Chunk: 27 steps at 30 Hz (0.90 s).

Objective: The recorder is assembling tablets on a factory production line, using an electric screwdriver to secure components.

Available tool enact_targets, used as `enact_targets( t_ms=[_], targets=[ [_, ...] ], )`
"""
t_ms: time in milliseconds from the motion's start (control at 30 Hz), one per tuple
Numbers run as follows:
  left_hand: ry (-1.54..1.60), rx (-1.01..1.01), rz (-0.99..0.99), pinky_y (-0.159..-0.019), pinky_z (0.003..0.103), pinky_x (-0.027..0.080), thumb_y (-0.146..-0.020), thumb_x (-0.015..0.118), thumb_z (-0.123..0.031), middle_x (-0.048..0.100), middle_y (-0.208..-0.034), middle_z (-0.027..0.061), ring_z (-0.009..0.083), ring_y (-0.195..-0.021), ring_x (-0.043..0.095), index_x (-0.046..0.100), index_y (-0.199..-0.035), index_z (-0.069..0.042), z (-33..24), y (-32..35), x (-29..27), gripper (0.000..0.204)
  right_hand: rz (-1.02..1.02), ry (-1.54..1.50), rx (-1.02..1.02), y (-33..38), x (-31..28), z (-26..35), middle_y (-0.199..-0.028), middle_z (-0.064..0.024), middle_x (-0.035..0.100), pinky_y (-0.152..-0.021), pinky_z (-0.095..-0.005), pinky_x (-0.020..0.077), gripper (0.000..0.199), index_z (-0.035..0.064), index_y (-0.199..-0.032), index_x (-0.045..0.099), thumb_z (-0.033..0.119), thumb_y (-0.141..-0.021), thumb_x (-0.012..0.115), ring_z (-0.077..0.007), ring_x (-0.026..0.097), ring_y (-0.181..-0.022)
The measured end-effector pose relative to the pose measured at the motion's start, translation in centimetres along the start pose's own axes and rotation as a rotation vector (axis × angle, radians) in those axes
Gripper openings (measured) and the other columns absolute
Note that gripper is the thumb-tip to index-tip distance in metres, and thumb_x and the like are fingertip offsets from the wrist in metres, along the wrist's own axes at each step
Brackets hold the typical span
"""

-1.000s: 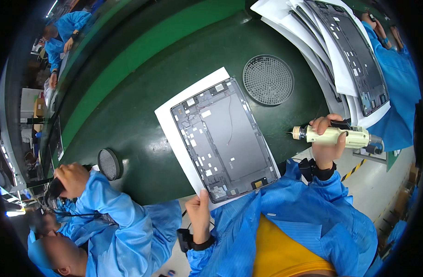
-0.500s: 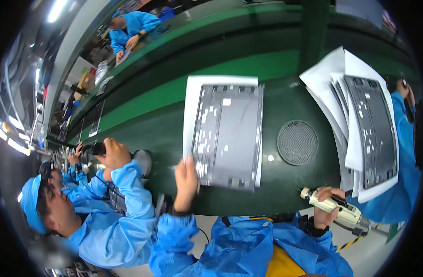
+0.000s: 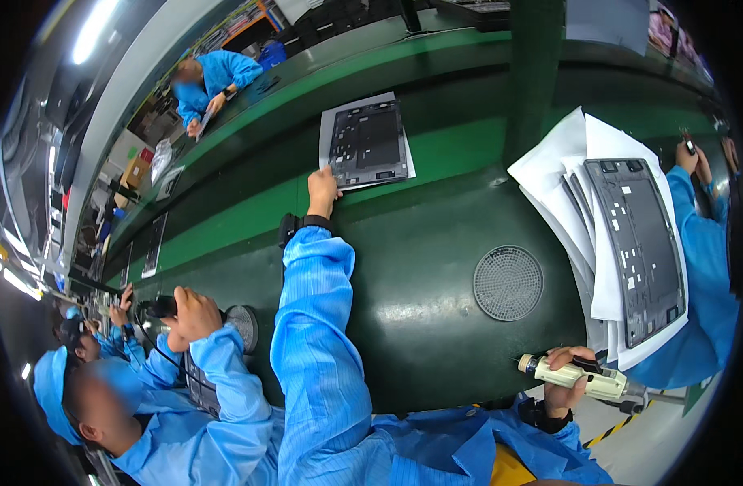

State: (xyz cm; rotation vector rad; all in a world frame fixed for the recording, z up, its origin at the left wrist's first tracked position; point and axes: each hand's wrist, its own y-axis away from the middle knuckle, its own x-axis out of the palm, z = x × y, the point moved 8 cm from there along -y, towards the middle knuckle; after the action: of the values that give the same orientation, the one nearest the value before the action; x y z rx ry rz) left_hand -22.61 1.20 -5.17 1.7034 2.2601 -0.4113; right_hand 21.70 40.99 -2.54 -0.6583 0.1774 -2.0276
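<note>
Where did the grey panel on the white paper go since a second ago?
The left hand pushed the grey panel on its white sheet away from the near edge, out onto the green conveyor belt, arm stretched far. The right hand kept gripping the electric screwdriver. The round mesh disc stayed put.

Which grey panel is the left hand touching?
The far panel on the green belt strip; the left hand touches its near corner. The other panel tops the paper stack at right, untouched.

A worker in a loose bright-blue smock with long, creased sleeves. Dark bands circle both wrists. Yellow shows beneath the smock.
</note>
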Motion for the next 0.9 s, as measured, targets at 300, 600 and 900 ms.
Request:
enact_targets(
  t_ms=[300,600,900],
  targets=[
    [-0.568,0.5,-0.273,-0.075,0.041,0.046,-0.086,0.054,-0.031,0.059,-0.096,0.0184,0.0341,-0.087,0.059,0.059,-0.099,-0.004,-8.9,8.8,-5.4,0.031,-0.019,0.019,0.128,0.8,1.8,0.5,-0.082,-0.0102,0.057,-0.082,-0.0393,0.0423,0.059,0.0008,-0.114,0.04,0.05,-0.082,0.05,-0.0216,0.055,-0.078],
    [0.186,0.53,0.824,-0.06,0.024,0.048,-0.086,0.055,-0.008,0.065,-0.08,0.0098,0.0122,-0.07,0.061,0.063,-0.089,0.003,-14.2,39.9,1.7,0.015,0.151,-0.22,-0.077,-7.2,13.3,10.7,-0.075,-0.0169,0.061,-0.083,-0.0413,0.0461,0.05,-0.0032,-0.115,0.044,0.041,-0.093,0.033,-0.0248,0.061,-0.074],
    [0.846,0.189,1.016,-0.072,0.025,0.045,-0.082,0.064,-0.01,0.06,-0.09,0.0041,0.0112,-0.084,0.056,0.056,-0.099,0.001,-15.6,45.9,4.0,0.022,-0.007,-0.455,-0.352,-8.5,16.7,14.6,-0.06,-0.0126,0.059,-0.045,-0.0267,0.0481,0.044,-0.0031,-0.093,0.053,0.04,-0.084,0.059,-0.0192,0.061,-0.051]
  ],
)
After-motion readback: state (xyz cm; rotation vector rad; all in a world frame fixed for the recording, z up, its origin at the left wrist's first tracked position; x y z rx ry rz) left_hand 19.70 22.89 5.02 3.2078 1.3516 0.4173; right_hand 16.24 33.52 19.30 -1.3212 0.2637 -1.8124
